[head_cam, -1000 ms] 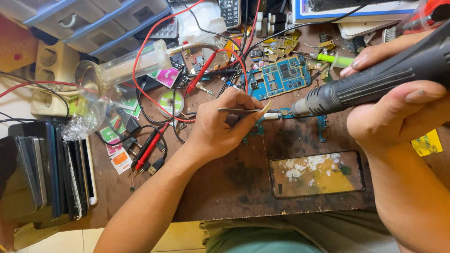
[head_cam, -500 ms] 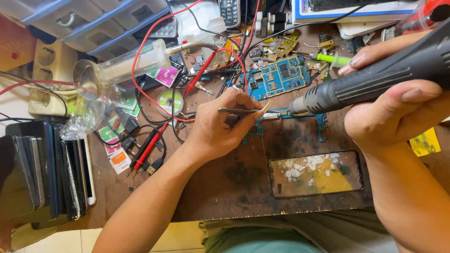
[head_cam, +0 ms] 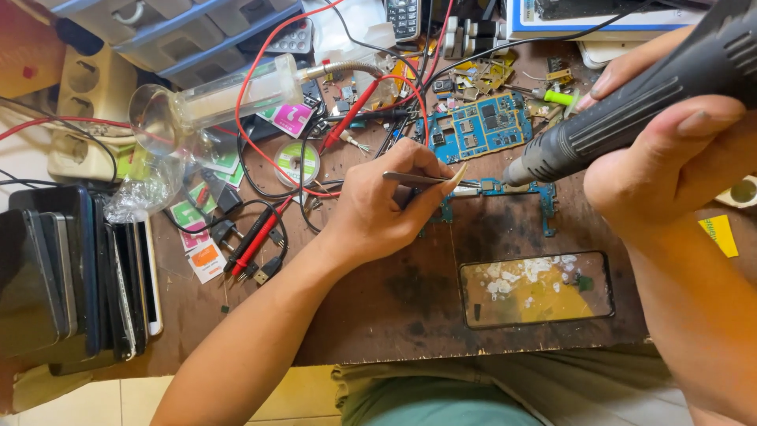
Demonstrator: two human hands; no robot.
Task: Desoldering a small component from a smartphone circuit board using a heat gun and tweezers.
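The heat gun (head_cam: 631, 110) runs out of the picture at the top right, so its rear and cord are not seen. The right hand (head_cam: 670, 158) hides the middle of its grip, and that forearm is cut by the right and bottom edges. The left hand (head_cam: 386, 205) covers the rear of the tweezers (head_cam: 418, 180) and part of the narrow board (head_cam: 497, 197); whether the tips touch the board is too small to tell. The phones (head_cam: 71, 276) are cut at the left edge.
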